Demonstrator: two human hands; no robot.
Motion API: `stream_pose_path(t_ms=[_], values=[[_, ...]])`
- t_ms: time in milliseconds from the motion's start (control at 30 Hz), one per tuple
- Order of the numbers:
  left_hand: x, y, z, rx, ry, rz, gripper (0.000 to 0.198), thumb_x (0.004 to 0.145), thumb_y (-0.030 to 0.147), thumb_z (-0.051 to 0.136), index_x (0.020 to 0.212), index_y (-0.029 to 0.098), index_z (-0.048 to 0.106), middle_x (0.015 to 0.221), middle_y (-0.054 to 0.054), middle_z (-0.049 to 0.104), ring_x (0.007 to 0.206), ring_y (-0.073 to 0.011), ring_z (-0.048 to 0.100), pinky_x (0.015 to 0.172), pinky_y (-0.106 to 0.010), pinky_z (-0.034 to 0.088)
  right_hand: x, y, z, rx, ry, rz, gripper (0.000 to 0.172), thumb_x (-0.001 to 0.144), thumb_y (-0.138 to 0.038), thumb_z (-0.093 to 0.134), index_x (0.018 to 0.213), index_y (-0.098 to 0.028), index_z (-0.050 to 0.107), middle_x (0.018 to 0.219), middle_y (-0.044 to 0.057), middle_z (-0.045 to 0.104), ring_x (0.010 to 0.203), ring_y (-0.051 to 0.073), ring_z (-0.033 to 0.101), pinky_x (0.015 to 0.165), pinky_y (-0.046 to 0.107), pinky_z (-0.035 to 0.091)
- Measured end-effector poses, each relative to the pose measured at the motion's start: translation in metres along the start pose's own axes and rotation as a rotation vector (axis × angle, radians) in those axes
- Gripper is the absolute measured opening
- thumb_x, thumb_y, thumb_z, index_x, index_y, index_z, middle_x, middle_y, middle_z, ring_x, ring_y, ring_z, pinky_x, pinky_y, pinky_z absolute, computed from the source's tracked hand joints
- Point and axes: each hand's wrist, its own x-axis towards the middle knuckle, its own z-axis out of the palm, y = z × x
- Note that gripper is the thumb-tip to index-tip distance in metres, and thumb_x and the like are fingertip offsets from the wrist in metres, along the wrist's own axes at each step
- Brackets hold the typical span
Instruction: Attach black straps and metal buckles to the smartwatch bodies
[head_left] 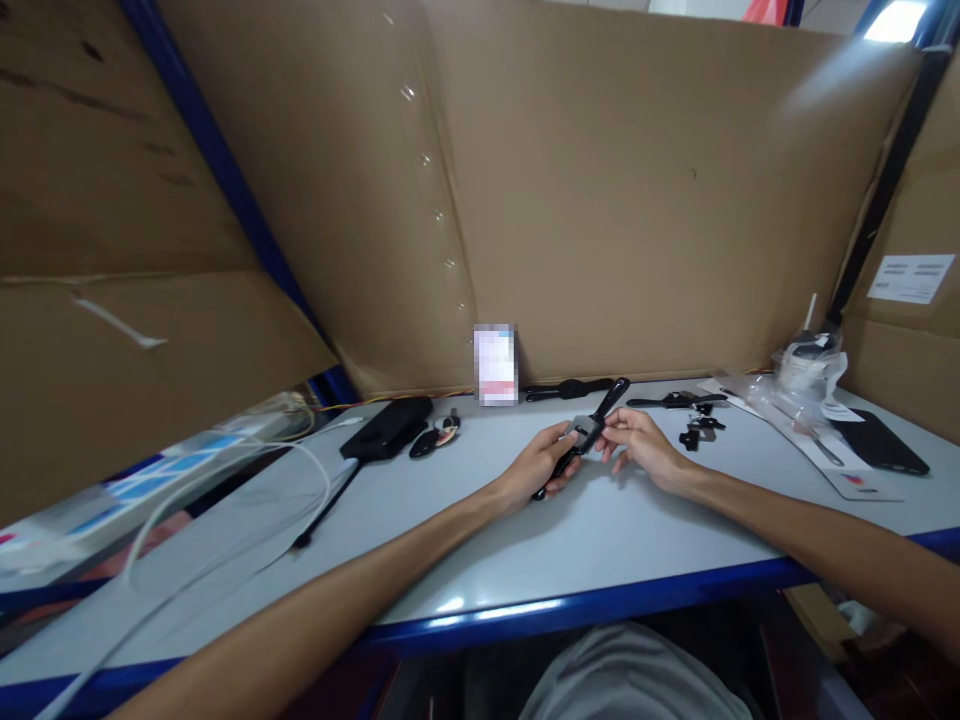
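A wristwatch with a black strap and grey case (587, 429) is held over the middle of the grey tabletop (465, 560). My left hand (538, 465) is wrapped round the lower strap and the case. My right hand (637, 445) pinches the watch at the case from the right, fingers curled. The upper strap sticks up and away toward the cardboard wall.
Another black watch (568, 389) lies by the cardboard backing (600, 200). Small black parts (697, 425), a strap (675, 401), a phone (879, 442) and plastic packaging (806, 375) sit on the right. A black pouch (390, 427), a key fob (436, 436) and white cables (225, 500) are on the left.
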Motion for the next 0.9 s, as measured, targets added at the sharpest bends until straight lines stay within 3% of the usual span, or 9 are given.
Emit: stream_pose_path(t_ms=[900], values=[[0.001,-0.006,-0.002,0.053,0.023,-0.049,0.028,0.094,0.049,0.052,0.094,0.021,0.048,0.057,0.010,0.040,0.035,-0.0046,0.027,0.030,-0.015,0.023,0.009,0.007,-0.009,-0.068,-0.051,-0.049,0.013,0.077,-0.028,0.063,0.082,-0.019,0.056,0.071,0.004,0.069,0.056,0.014,0.062,0.041,0.021,0.047]])
